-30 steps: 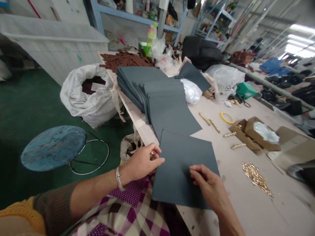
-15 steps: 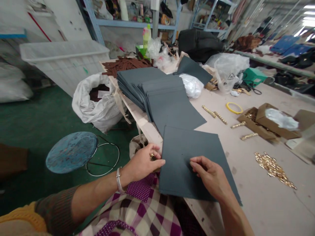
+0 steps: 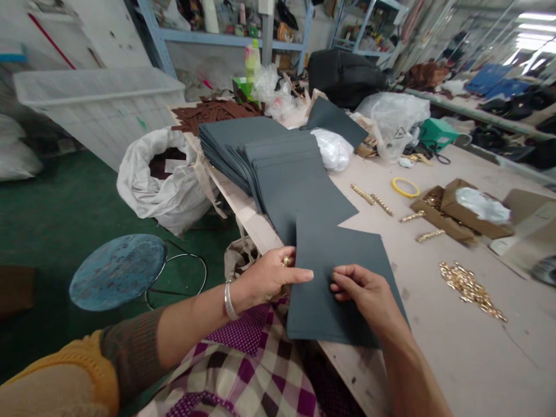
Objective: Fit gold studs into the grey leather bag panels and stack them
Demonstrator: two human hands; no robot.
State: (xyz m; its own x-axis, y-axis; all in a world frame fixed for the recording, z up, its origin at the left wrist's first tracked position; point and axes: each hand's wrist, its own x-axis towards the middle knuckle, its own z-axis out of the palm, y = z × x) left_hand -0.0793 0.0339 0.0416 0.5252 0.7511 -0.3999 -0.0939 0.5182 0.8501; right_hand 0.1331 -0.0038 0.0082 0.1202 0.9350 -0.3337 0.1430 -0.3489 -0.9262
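A dark grey-blue sheet (image 3: 343, 313), leather-like, lies at the table's near edge in front of me. My left hand (image 3: 278, 274) grips its left edge, thumb on top and the other fingers underneath. Over the middle of the sheet, my right hand (image 3: 354, 282) is closed in a pinch. Whatever sits between those fingertips, if anything, is too small to make out. Just beyond, a fanned stack of matching sheets (image 3: 299, 179) reaches toward the far left of the table.
Gold chain pieces (image 3: 469, 289) lie in a pile at right, near short gold bars (image 3: 369, 196), yellow tape (image 3: 405, 187) and an open cardboard box (image 3: 473, 223). A white sack (image 3: 152, 191) and a blue round stool (image 3: 119, 271) stand on the floor at left.
My left hand has moved right, from beside the sheet's edge onto it, with the thumb now on top. The right hand stays pinched over the middle. The view has shifted slightly.
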